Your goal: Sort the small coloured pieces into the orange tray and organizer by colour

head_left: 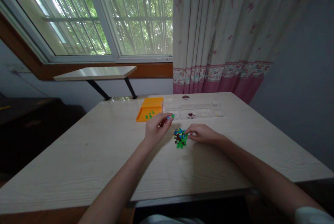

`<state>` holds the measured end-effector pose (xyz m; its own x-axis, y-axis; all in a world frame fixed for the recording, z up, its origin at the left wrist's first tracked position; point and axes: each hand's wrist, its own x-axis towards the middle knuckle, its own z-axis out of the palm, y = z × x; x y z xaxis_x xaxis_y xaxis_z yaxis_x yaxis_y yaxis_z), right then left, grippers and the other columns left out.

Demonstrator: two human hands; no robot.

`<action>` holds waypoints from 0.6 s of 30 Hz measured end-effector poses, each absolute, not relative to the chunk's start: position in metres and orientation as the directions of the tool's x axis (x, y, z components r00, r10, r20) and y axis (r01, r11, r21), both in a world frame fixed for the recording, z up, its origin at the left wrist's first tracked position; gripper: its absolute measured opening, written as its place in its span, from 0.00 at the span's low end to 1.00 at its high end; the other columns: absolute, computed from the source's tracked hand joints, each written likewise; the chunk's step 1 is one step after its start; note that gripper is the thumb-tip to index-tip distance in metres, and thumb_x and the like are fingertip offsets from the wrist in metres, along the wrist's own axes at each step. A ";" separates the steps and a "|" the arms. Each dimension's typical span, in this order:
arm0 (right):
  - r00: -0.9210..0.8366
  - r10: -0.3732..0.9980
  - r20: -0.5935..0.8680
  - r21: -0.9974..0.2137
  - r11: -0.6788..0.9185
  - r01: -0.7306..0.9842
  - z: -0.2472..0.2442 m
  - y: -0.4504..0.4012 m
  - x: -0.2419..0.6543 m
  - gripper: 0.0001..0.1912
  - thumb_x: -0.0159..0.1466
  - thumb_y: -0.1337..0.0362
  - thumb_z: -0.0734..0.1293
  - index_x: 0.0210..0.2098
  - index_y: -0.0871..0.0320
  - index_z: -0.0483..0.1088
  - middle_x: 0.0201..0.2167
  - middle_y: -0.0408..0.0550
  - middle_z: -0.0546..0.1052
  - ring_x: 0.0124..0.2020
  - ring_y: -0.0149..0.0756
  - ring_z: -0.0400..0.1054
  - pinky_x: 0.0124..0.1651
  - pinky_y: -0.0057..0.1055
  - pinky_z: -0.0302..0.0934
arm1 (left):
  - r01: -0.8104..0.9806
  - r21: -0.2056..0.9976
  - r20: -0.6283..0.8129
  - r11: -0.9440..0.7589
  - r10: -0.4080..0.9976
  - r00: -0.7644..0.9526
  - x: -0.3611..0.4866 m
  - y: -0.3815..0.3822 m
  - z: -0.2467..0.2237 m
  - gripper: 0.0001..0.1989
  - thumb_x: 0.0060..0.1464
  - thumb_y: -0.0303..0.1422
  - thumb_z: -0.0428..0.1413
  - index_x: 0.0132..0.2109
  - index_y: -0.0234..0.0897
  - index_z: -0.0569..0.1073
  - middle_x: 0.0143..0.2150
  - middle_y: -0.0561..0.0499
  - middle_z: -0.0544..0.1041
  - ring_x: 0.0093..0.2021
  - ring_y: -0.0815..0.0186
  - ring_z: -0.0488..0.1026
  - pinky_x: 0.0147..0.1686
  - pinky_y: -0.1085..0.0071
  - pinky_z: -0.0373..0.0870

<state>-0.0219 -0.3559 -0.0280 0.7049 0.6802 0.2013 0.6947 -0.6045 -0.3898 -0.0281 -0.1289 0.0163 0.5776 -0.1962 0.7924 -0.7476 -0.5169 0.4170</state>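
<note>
In the head view, a pile of tiny toy-like pieces (pixel 180 138) sits on the pale table (pixel 86 168), just below the middle of the frame. The pieces are green, blue, dark brown and pale yellow, all mixed up.

The left hand (pixel 158 127) is up and to the left of the pile. Its thumb and finger pinch a little green and blue bit (pixel 172 116). It is too small to tell if that is one piece or two.

The right hand (pixel 202 133) is to the right of the pile. Its fingers are bent and close together, and the tips are at the pile's right edge. I cannot tell if they hold a piece.

Behind the left hand, near the middle of the frame, is an orange tray (pixel 152 102). Some green pieces (pixel 149 115) lie in its front part. Next to it, to the right, is a long see-through tray (pixel 202 106) with little boxes in it. Dark brown pieces (pixel 191 115) lie in one of them, near the front. A dark round spot (pixel 185 97) is on the table behind this tray.

A small shelf (pixel 96 73) on black legs stands at the left. A window (pixel 141 15) fills the upper left, and a flowery curtain (pixel 221 25) hangs at the upper right.
</note>
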 end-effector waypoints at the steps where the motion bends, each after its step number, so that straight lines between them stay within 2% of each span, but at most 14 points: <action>1: 0.706 0.678 0.206 -0.391 -0.604 0.694 -0.028 -0.356 -0.022 0.12 0.57 0.67 0.60 0.41 0.57 0.69 0.35 0.46 0.73 0.33 0.30 0.65 0.38 0.25 0.57 | -0.750 0.417 0.791 -0.514 -0.200 0.578 -0.028 -0.129 0.016 0.09 0.51 0.34 0.51 0.37 0.36 0.72 0.23 0.55 0.69 0.21 0.76 0.62 0.23 0.80 0.60; 7: 0.718 0.667 0.199 -0.394 -0.617 0.682 -0.031 -0.355 -0.021 0.11 0.56 0.67 0.61 0.38 0.57 0.70 0.32 0.46 0.73 0.32 0.31 0.65 0.36 0.25 0.57 | -0.699 0.430 0.752 -0.571 -0.202 0.628 -0.009 -0.118 0.005 0.09 0.51 0.35 0.51 0.37 0.36 0.72 0.23 0.55 0.69 0.21 0.76 0.62 0.23 0.80 0.59; 11: 0.729 0.653 0.208 -0.396 -0.625 0.673 -0.032 -0.356 -0.022 0.09 0.56 0.66 0.61 0.36 0.57 0.69 0.31 0.46 0.72 0.32 0.32 0.65 0.36 0.25 0.57 | -0.515 0.463 0.661 -0.722 -0.106 0.743 0.023 -0.090 -0.010 0.10 0.50 0.36 0.50 0.37 0.35 0.72 0.23 0.54 0.68 0.23 0.73 0.64 0.24 0.78 0.59; 14: 0.731 0.650 0.205 -0.401 -0.626 0.669 -0.029 -0.356 -0.023 0.09 0.56 0.65 0.61 0.36 0.58 0.69 0.31 0.45 0.72 0.32 0.31 0.65 0.35 0.25 0.56 | -0.327 0.463 0.594 -0.824 0.015 0.804 0.039 -0.069 -0.019 0.10 0.50 0.35 0.50 0.37 0.37 0.72 0.24 0.54 0.69 0.23 0.72 0.64 0.22 0.77 0.56; 18: 0.752 0.627 0.205 -0.432 -0.631 0.644 -0.028 -0.355 -0.023 0.08 0.56 0.65 0.62 0.36 0.58 0.69 0.29 0.45 0.72 0.30 0.31 0.64 0.34 0.24 0.56 | -0.257 0.448 0.568 -0.857 0.051 0.821 0.046 -0.058 -0.026 0.12 0.50 0.34 0.50 0.41 0.37 0.72 0.25 0.52 0.70 0.24 0.70 0.65 0.22 0.75 0.55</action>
